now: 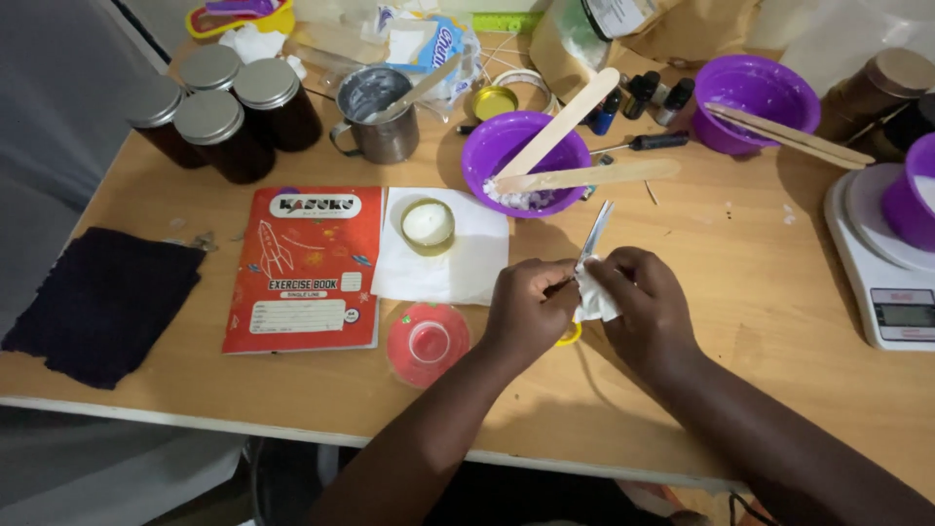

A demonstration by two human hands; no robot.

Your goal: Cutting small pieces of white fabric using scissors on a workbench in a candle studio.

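My left hand grips a pair of scissors with yellow handles; the blades point up and away from me. My right hand presses a crumpled white tissue around the lower part of the blades. Both hands meet over the wooden table near its front edge. Just to the left lies a white paper napkin with a small tin candle of white wax on it.
A red exercise book, a red round lid and a dark cloth lie left. Behind stand several dark jars, a metal mug, two purple bowls with wooden sticks, small bottles. A white scale sits right.
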